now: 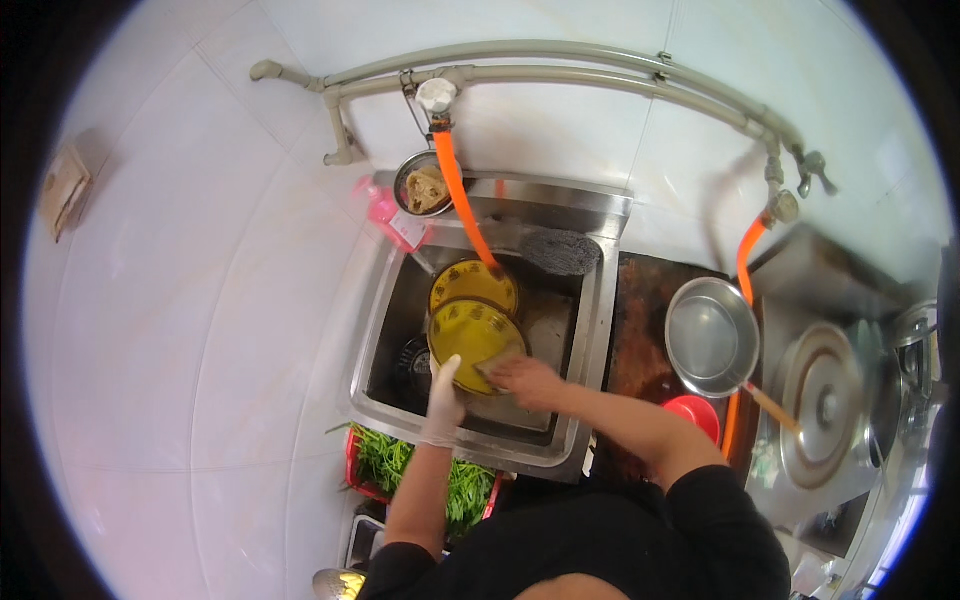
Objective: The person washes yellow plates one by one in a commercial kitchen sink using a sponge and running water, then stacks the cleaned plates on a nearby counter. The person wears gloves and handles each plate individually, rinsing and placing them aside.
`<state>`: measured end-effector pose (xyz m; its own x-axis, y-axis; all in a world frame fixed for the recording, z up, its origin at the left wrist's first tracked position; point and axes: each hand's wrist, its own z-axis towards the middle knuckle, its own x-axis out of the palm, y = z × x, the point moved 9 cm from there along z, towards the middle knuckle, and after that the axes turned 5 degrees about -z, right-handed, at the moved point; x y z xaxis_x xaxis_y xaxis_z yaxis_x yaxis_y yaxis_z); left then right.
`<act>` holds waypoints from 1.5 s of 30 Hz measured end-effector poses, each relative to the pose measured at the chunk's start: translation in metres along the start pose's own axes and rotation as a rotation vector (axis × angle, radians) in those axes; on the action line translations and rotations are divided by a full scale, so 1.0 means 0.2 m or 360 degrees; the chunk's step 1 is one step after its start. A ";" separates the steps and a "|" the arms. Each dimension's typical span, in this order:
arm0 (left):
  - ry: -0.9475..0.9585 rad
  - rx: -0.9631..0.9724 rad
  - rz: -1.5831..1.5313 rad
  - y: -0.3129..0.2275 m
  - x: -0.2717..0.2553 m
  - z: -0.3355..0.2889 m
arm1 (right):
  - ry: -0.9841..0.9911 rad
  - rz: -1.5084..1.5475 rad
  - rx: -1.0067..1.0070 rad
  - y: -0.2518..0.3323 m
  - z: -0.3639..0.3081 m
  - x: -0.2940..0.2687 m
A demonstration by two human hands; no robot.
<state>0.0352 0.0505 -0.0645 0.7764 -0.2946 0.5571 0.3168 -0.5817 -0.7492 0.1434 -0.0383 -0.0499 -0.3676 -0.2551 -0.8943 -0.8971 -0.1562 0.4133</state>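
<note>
Over the steel sink [365, 392], my left hand [445, 392], in a whitish glove, grips the near left rim of a yellow bowl [468, 332] with a dark patterned band inside. The bowl is tilted toward me. My right hand [530, 382], without a glove, presses a brownish scrubbing cloth or sponge [497, 363] to the bowl's right inner side; its exact kind is hard to make out. Behind, a second yellow bowl [474, 281] of the same pattern lies partly covered by the first. An orange hose [456, 190] hangs down into that second bowl.
A dark mesh scouring pad [560, 252] rests at the sink's back right. Beyond the back left corner are a pink soap bottle [393, 215] and a strainer [407, 190]. Greens [385, 462] fill a red basket nearby. Rightward sit a steel ladle pan [712, 335] and red bowl [695, 415].
</note>
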 end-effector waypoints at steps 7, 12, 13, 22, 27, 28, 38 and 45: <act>0.0085 -0.0258 -0.0197 0.11 0.01 -0.03 | -0.0226 -0.0217 -0.0245 0.13 -0.06 -0.05; 0.0025 0.0199 -0.0060 -0.05 0.03 -0.04 | -0.0179 0.0504 0.0043 0.04 -0.05 -0.04; -0.0031 0.0308 0.0040 -0.06 0.04 -0.05 | -0.0214 0.0752 0.0131 0.04 -0.02 -0.02; 0.0057 0.0010 0.0097 -0.03 0.09 -0.06 | -0.0425 0.0140 -0.0061 0.05 -0.10 0.01; 0.0033 -0.0095 -0.0189 0.05 0.05 -0.05 | -0.0379 0.0473 0.0167 0.05 -0.08 0.08; -0.0076 -0.0308 -0.0185 0.09 0.01 -0.05 | -0.0487 0.0243 -0.0082 0.13 -0.09 0.04; -0.0052 -0.0232 -0.0210 0.05 0.02 -0.05 | -0.0271 0.0499 0.0137 0.10 -0.10 0.04; 0.0150 0.0285 0.0197 -0.07 0.06 -0.07 | -0.0276 0.0757 0.0300 0.07 -0.11 0.10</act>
<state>0.0330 0.0450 -0.0429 0.7638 -0.4294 0.4818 0.3208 -0.3953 -0.8607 0.1294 -0.0670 -0.0574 -0.7649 -0.0923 -0.6375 -0.6441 0.1163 0.7560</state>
